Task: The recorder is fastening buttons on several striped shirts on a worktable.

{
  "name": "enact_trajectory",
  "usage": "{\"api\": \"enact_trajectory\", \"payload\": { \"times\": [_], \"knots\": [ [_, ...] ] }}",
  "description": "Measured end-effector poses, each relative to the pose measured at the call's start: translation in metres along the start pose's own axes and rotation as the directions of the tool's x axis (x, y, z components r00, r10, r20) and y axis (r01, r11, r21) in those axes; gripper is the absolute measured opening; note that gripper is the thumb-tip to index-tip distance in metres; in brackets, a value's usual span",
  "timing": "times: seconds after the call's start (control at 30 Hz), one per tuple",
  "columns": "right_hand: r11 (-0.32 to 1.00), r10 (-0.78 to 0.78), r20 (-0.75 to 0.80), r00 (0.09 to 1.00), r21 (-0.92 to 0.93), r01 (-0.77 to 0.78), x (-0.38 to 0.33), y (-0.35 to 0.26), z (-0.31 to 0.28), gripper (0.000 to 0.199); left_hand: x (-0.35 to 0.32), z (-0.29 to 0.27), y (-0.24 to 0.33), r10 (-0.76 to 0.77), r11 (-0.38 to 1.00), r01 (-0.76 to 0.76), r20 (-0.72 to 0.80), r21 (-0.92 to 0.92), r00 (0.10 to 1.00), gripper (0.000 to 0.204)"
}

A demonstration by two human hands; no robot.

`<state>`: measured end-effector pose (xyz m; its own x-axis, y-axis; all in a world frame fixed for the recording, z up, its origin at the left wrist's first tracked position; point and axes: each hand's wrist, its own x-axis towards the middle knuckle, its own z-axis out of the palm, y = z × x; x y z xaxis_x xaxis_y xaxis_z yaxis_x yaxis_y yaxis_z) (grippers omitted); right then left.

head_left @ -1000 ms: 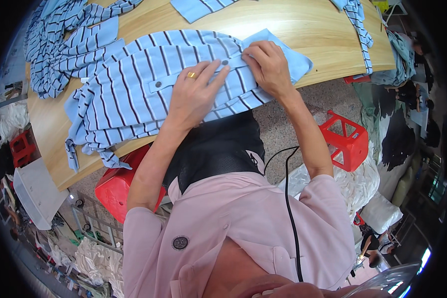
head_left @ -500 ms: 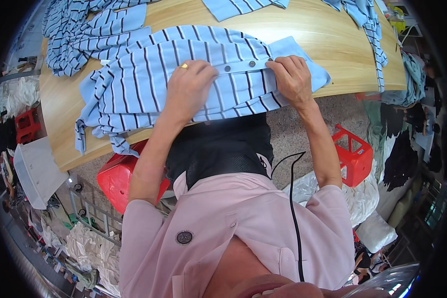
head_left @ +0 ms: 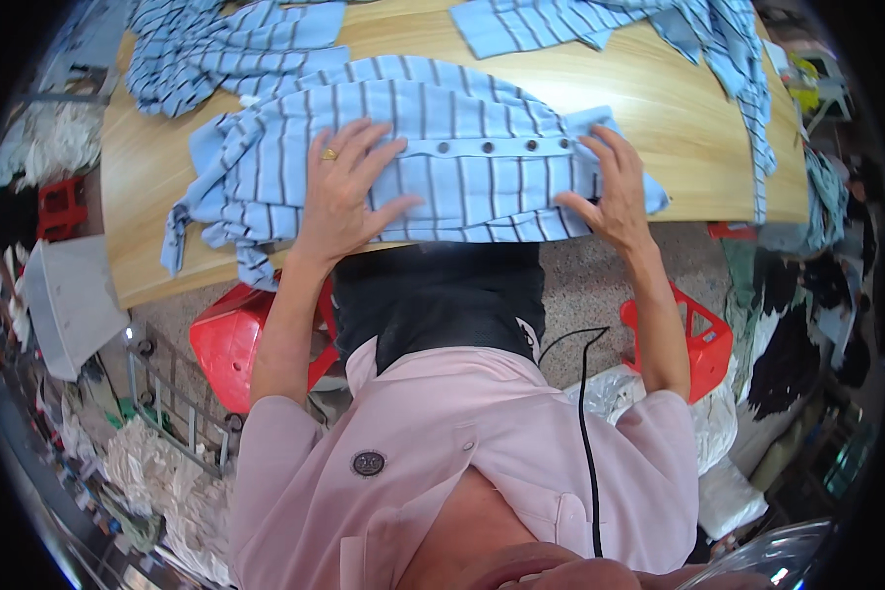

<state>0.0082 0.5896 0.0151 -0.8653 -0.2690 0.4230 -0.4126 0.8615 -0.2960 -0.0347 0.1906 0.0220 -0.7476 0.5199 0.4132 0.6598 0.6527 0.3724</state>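
Note:
A light blue polo shirt with dark and white stripes (head_left: 442, 202) lies on the wooden table in front of me. Its placket, with several dark buttons, runs across the middle toward the plain blue collar at the right. My left hand (head_left: 349, 182), a gold ring on one finger, rests spread on the cloth left of the buttons. At the collar end, my right hand (head_left: 615, 187) has its fingers and thumb apart over the shirt's edge. Neither hand grips the cloth.
More striped garments (head_left: 197, 59) are heaped at the table's far left, others (head_left: 560, 25) at the far right, one hanging over the edge. Red plastic stools (head_left: 231, 344) stand below the table on both sides. A white bin (head_left: 74, 305) is at the left, and a black cable (head_left: 585, 433) hangs before me.
Both hands have let go of the placket and spread their fingers. The left has moved off the buttons, so more of them show; the right has shifted toward the collar.

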Motion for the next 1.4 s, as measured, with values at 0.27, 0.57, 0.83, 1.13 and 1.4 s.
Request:
{"api": "enact_trajectory", "payload": {
  "times": [0.27, 0.57, 0.83, 1.13, 1.4],
  "knots": [
    [0.965, 0.164, 0.055, 0.985, 0.197, -0.172, 0.005, 0.041, 0.002, 0.038, -0.015, 0.006, -0.033, -0.100, 0.985, 0.081, -0.121, -0.153, 0.988, 0.022],
    [0.705, 0.220, -0.338, 0.915, 0.703, 0.090, 0.098, -0.142, -0.129, 0.029, 0.031, -0.060, 0.061, 0.044, 0.952, -0.077, -0.115, -0.297, 0.992, 0.138],
    [-0.236, -0.167, -0.279, 0.946, 0.943, 0.237, 0.088, -0.143, -0.116, 0.082, 0.038, -0.103, 0.158, 0.274, 0.249, -0.045, 0.026, -0.967, 0.961, 0.038],
    [0.234, -0.127, 0.949, 0.290, 0.313, -0.921, -0.066, -0.197, -0.007, 0.100, 0.035, -0.040, 0.109, 0.018, 0.548, 0.263, 0.326, -0.794, 0.945, 0.039],
    [0.332, -0.288, 0.854, 0.433, 0.513, -0.792, -0.004, -0.158, -0.043, 0.079, -0.024, 0.013, -0.017, -0.285, 0.941, 0.266, -0.065, -0.209, 0.956, 0.043]
  ]
}}
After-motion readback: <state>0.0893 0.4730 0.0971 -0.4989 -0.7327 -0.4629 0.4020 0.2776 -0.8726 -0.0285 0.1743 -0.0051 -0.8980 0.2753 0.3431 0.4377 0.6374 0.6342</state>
